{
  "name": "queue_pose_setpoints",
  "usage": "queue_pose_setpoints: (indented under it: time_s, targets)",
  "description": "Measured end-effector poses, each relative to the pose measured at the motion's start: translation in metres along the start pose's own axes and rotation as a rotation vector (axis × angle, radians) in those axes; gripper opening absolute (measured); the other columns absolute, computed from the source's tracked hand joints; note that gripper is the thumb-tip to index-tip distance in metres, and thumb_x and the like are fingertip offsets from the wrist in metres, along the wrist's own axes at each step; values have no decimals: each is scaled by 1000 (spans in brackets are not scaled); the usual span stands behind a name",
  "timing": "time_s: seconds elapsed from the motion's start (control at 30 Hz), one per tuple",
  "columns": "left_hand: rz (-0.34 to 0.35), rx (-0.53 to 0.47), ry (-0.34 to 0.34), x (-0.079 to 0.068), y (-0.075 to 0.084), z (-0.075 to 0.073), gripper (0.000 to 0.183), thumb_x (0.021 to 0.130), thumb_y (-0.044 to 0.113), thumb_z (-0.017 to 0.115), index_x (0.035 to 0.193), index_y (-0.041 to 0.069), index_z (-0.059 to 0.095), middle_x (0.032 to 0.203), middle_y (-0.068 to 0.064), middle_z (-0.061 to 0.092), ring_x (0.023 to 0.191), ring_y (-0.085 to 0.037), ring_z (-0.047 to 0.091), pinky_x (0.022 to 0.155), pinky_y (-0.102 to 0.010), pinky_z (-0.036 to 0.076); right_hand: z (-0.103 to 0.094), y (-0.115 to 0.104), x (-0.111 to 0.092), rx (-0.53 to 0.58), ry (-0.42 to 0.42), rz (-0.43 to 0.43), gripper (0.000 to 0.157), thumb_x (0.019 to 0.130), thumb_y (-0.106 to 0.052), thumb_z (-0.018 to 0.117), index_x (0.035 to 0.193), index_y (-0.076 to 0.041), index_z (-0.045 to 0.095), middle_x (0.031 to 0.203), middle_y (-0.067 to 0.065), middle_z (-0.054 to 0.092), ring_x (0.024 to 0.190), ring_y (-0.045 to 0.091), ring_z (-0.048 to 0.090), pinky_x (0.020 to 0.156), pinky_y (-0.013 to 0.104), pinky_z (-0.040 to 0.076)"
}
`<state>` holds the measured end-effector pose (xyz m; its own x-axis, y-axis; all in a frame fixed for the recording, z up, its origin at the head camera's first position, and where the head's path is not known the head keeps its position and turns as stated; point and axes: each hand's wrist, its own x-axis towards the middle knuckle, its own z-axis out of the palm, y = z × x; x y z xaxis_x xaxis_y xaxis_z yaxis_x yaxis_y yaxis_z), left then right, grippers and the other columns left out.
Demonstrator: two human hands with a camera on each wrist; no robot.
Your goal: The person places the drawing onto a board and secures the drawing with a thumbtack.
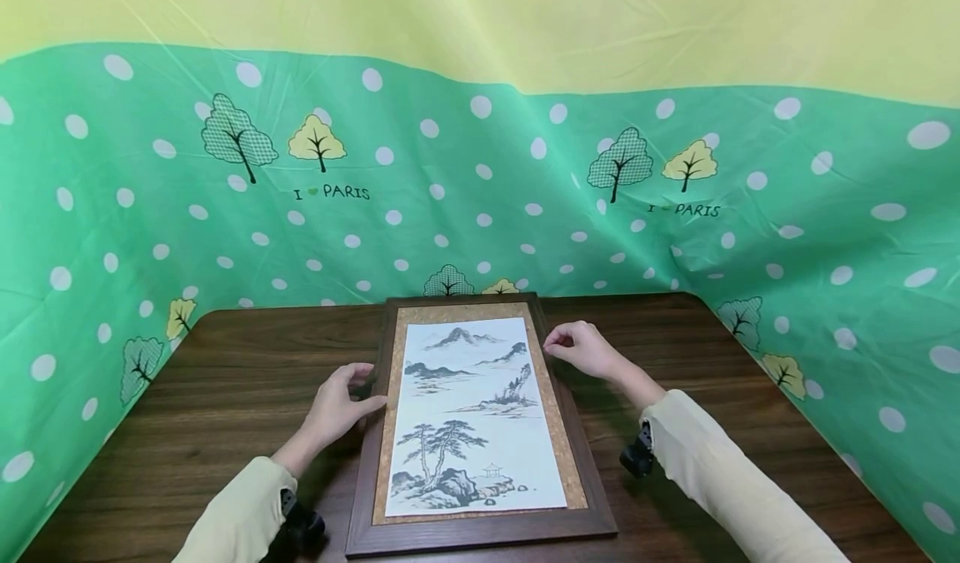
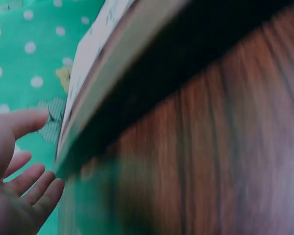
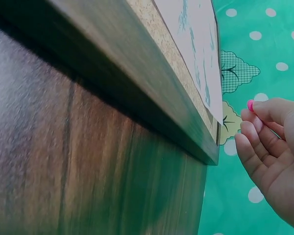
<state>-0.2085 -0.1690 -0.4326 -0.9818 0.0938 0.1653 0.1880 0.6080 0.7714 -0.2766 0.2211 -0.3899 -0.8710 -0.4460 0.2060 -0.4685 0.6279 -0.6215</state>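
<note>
A framed cork board (image 1: 480, 536) lies on the table with a brown wooden border. On its cork rests a white sheet (image 1: 495, 463) with an ink landscape of mountains, pines and rocks. Beside the frame's upper right side, my right hand (image 1: 585, 351) pinches a small pink push pin (image 3: 250, 105) between thumb and finger; only its pink end shows. My left hand (image 1: 337, 403) is at the frame's left side, thumb and fingers apart, holding nothing. Its thumb reaches the border in the head view; whether it touches, I cannot tell.
The dark wood-grain table (image 1: 225, 380) extends on both sides of the frame. A green and yellow cloth (image 1: 487, 196) with white dots and printed trees hangs behind and around the table. A black wrist camera (image 1: 639, 453) sits at the right cuff.
</note>
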Motion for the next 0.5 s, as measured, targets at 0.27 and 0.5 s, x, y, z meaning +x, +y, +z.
queue_pose_setpoints:
  time_s: [0.27, 0.5]
  targets:
    - [24, 6, -98, 0, -19, -10, 57, 78, 14, 71, 126, -5, 47, 121, -21, 51, 107, -35, 51, 84, -45, 44, 7, -6, 12, 10, -8, -14, 8, 84, -1, 61, 84, 5, 66, 75, 10, 64, 64, 12, 49, 56, 24, 43]
    - [30, -30, -176, 1, -23, -13, 55, 80, 13, 69, 126, -7, 46, 121, -22, 52, 106, -35, 51, 85, -45, 44, 13, -11, 24, 67, -54, -1, 11, 86, -2, 58, 86, 6, 65, 80, 18, 64, 63, 13, 49, 57, 24, 42]
